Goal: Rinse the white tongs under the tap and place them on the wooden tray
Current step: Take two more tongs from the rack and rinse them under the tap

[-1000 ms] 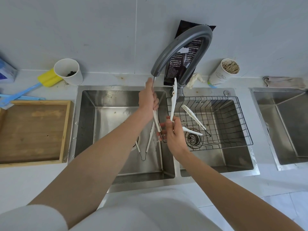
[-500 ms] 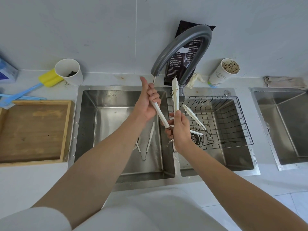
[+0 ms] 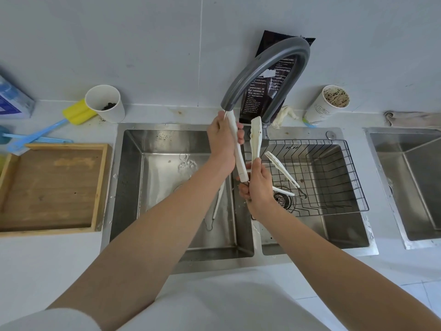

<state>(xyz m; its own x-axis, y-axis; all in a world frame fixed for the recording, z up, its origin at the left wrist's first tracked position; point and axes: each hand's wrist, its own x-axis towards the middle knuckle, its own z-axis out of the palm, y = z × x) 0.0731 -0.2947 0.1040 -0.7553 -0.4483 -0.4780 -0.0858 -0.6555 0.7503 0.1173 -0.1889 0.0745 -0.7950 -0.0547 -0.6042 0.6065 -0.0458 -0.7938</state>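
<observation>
Head view: tongs point(image 3: 238, 149) spread in a V, hinge low between my hands, over the divider of the sink point(image 3: 167, 144). Left hand point(image 3: 222, 142) wrapped around 1 arm, tip right at the tap point(image 3: 267, 68) spout so water should run down it. Right hand point(image 3: 259, 185) pinches the other arm low, keeping it apart, inner face exposed. Tray point(image 3: 100, 187) well apart on the left, bare. 2 more tongs in the wire basket point(image 3: 353, 177).

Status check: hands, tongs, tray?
Left hand and right hand both gripping white tongs at tap. Wooden tray bare. Nothing blocking.
</observation>
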